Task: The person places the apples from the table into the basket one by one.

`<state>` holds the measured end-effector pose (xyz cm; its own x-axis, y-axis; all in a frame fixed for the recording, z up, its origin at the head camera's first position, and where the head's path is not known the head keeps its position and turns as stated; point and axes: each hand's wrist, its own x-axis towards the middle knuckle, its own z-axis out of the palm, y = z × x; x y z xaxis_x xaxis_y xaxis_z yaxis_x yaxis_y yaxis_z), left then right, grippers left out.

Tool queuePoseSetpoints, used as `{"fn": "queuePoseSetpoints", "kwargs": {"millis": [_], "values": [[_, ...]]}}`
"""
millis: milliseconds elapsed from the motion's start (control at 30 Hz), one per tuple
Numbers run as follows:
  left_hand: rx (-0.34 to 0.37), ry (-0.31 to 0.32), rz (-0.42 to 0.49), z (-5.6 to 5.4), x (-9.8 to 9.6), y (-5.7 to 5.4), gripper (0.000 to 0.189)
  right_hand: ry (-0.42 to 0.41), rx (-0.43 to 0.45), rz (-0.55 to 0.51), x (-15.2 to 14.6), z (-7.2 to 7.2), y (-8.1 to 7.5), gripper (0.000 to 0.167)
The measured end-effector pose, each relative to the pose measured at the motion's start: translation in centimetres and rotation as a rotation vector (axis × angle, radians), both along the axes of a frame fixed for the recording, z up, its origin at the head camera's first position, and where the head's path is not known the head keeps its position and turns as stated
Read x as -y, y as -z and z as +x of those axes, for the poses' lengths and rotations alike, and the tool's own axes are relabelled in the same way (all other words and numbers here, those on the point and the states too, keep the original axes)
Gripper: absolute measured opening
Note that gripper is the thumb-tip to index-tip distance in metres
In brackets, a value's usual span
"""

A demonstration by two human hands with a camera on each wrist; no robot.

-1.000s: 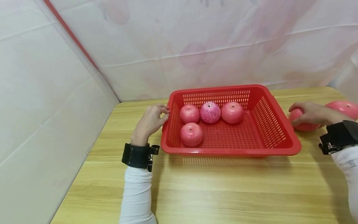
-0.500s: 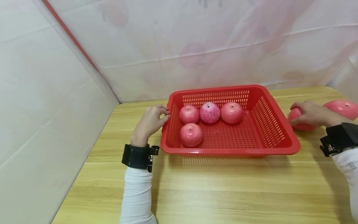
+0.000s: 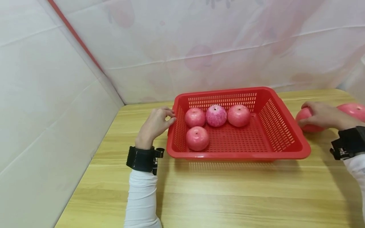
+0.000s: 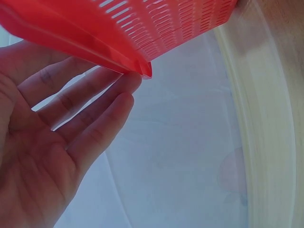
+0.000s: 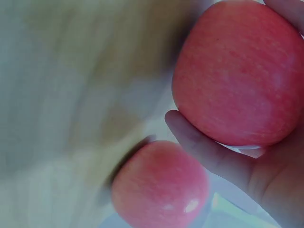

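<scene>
Pale printed fabric wall (image 3: 216,44) rises along the back and left edges of the table. Yellow wood-grain table (image 3: 236,196): broad surface between basket and near side, narrower strip to the left edge; the back strip is slim. Red rectangular perforated plastic basket (image 3: 236,155) near the back edge; open floor inside at front and right.

Left hand (image 3: 155,126): fingers fairly straight, fingertips touching basket's left rim. Right hand (image 3: 328,115), beyond the right rim: thumb and fingers spread wide round a glossy red round apple (image 5: 240,78), holding it. That apple sits just beside the rim; cannot tell whether they touch.

Large pink-red round apple (image 3: 353,110) at the view's right edge, near right wrist. Inside basket, back row, left to right: pink-red apple (image 3: 195,117), purple-pink streaked round apple (image 3: 216,116), speckled pink-red apple (image 3: 239,115). Shiny pink-red apple (image 3: 197,138) front left.
</scene>
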<state>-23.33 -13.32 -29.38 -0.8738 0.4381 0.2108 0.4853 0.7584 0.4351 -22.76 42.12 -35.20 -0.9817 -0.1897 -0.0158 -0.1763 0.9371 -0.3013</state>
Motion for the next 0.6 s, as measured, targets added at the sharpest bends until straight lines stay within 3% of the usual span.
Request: {"fn": "queuePoseSetpoints", "kwargs": {"millis": [233, 467, 600], "values": [[0.005, -0.004, 0.004, 0.0, 0.0, -0.1, 0.019, 0.095, -0.066, -0.154, 1.0, 0.0, -2.0, 0.052], [0.000, 0.003, 0.008, 0.0, 0.0, -0.2, 0.019, 0.112, -0.142, -0.070, 1.5, 0.4, -3.8, 0.058], [0.002, -0.002, 0.010, 0.0, -0.1, -0.2, 0.018, 0.089, -0.185, -0.101, 2.0, 0.4, -4.6, 0.052]]}}
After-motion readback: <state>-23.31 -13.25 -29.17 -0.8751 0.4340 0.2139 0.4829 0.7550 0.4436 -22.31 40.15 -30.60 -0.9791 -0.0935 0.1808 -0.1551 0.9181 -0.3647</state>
